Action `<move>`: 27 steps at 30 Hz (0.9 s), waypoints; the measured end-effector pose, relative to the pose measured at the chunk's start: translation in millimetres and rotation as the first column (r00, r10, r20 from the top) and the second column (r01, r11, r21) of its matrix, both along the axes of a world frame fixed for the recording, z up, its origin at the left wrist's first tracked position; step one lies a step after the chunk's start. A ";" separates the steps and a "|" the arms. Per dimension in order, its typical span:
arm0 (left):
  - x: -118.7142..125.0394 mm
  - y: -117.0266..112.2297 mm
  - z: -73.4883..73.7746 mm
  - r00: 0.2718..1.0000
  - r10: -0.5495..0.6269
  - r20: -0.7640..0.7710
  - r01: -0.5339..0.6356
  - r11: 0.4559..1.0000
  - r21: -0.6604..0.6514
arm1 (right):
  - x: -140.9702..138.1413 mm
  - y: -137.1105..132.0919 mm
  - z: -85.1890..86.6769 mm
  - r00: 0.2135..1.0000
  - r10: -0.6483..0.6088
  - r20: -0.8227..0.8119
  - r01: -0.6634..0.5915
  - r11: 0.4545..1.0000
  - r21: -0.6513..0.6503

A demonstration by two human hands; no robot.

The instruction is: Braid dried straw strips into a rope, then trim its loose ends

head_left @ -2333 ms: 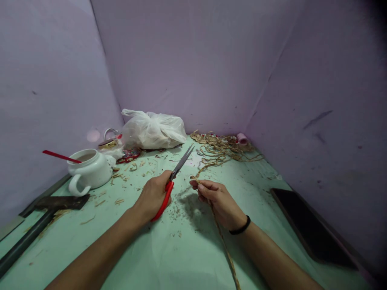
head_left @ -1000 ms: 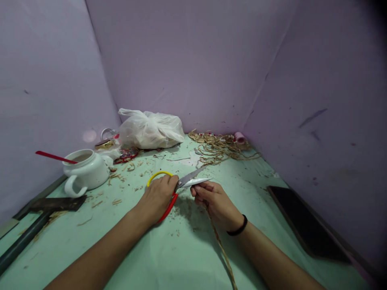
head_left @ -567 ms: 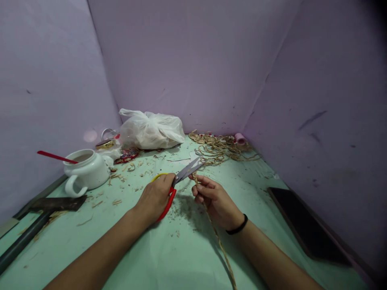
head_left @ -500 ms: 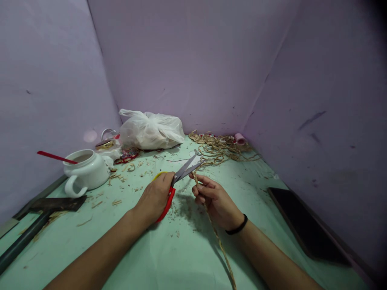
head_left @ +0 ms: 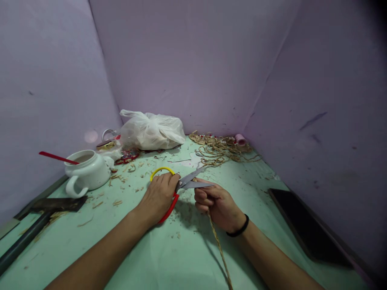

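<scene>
My left hand is closed round the handles of a pair of scissors, one loop yellow and the other red. Its blades are parted and point right, reaching across the fingers of my right hand. That hand pinches a braided straw-coloured cord, which hangs down towards the bottom edge of the view. The cord's upper end shows just behind the blades, and my fingers partly hide it. A black band circles my right wrist.
Behind lie a knotted white plastic bag and a heap of straw cords beside a pink spool. On the left are a white mug with a red stick and a hammer-like tool. A dark phone-like slab lies right.
The scissors have swung down and rightwards, their blades now crossing in front of my right fingers at the cord's end. My right fingers have curled in more tightly.
</scene>
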State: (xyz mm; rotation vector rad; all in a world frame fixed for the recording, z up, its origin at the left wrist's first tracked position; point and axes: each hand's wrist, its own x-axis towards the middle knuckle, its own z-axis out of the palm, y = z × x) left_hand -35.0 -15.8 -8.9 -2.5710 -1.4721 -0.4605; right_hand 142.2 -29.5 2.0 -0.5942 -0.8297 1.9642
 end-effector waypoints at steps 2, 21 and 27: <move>0.5 -0.5 0.1 1.000 0.003 -0.016 -0.003 1.000 -0.015 | -0.2 -0.4 -0.5 1.000 0.000 0.014 0.000 1.000 0.005; 0.0 -7.5 12.1 0.999 0.028 -0.038 -0.034 0.985 -0.172 | -2.4 -1.8 -0.8 0.985 -0.034 0.168 0.017 0.995 0.098; -0.1 -9.2 18.6 0.848 0.139 0.511 0.049 0.940 -0.338 | -5.7 -3.5 -4.6 0.979 -0.078 0.187 0.055 0.991 0.125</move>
